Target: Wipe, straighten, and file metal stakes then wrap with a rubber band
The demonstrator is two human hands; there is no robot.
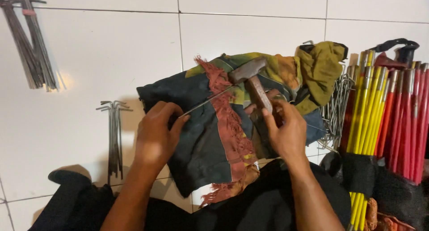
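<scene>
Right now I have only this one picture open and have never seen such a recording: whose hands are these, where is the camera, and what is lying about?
There is no machine here. The one picture comes from a camera worn on a person's head, looking down at their own two bare hands over a white tiled floor.

The right hand grips the wooden handle of a rusty hammer. The left hand pinches a thin metal rod, which lies on a dark cloth with a reddish fringe.

To the left lie a small bunch of hooked metal pegs and, in the far corner, a larger bundle of rods. On the right stand yellow and red poles, with more wire pegs beside them.
</scene>
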